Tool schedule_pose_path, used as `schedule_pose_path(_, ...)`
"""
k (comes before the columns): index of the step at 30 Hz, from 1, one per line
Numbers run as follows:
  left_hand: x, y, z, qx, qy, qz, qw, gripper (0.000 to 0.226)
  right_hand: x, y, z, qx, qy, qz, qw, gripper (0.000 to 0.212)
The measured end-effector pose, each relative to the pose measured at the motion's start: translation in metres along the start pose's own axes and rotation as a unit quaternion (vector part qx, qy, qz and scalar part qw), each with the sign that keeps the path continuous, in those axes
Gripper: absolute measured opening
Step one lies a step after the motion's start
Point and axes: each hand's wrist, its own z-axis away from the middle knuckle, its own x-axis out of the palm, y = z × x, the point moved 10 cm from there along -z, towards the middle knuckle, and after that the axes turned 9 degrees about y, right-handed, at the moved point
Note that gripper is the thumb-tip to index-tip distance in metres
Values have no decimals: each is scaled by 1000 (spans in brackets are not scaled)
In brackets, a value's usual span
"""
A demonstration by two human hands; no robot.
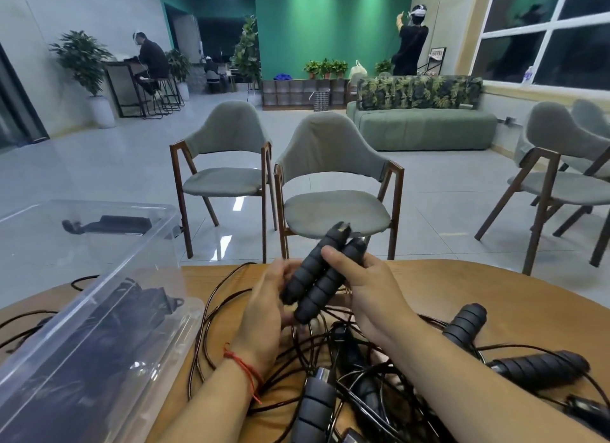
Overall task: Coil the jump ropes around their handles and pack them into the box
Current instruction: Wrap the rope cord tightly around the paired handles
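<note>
Jump-rope handles (315,279), paired, long axis slanting up and away: right hand (368,289) clasps their middle, left hand (264,309) curls round lower ends, nearer the box (142,264) leftward.

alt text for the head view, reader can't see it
Two hands hold a pair of black ribbed jump rope handles side by side above a wooden table: the right hand grips their middle, the left hand their lower ends. Loose ropes and spare handles lie tangled below; a clear plastic box on the left holds packed ropes.
</note>
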Motion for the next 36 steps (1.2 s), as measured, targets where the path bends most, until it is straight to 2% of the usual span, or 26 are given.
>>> schedule_pose_path(2,-3,-2,0,10,20,-68,997,73,-14,-9,-6,-14,55,-50,997,35)
schedule_pose_path(3,-2,0,0,25,18,-85,996,70,-18,-12,-8,-23,67,-58,996,35)
schedule_pose_path(7,4,2,1,4,-3,-8,1000,56,-18,-10,-9,-39,70,-39,996,29)
schedule_pose_path(11,16,4,3,4,-62,24,998,41,-20,-7,-11,-57,76,-34,995,28)
schedule_pose_path(15,7,0,0,-7,-23,0,1000,45,-19,-12,-10,-68,86,-46,993,30)
schedule_pose_path(18,9,-3,4,-3,-41,-88,995,58,-24,-15,-10,-70,104,-67,990,33)
schedule_pose_path(20,12,-6,5,0,-61,-109,992,55,-26,-15,-10,-69,111,-75,989,36)
schedule_pose_path(25,13,-7,2,-1,-65,-75,995,39,-27,-16,-11,-81,117,-65,988,34)
schedule_pose_path(29,4,7,6,53,-6,-89,995,33,-24,-13,-12,-74,100,-54,991,33)
schedule_pose_path(30,-1,17,7,105,19,-118,987,35,-21,-12,-11,-73,90,-47,992,33)
schedule_pose_path(32,-2,37,12,237,40,-216,946,68,-15,-10,-8,-69,66,-40,995,33)
schedule_pose_path(34,10,52,22,360,44,-320,875,90,-9,-8,-6,-66,46,-31,996,30)
schedule_pose_path(36,27,59,33,433,56,-411,800,98,-3,-7,-3,-69,30,-1,997,28)
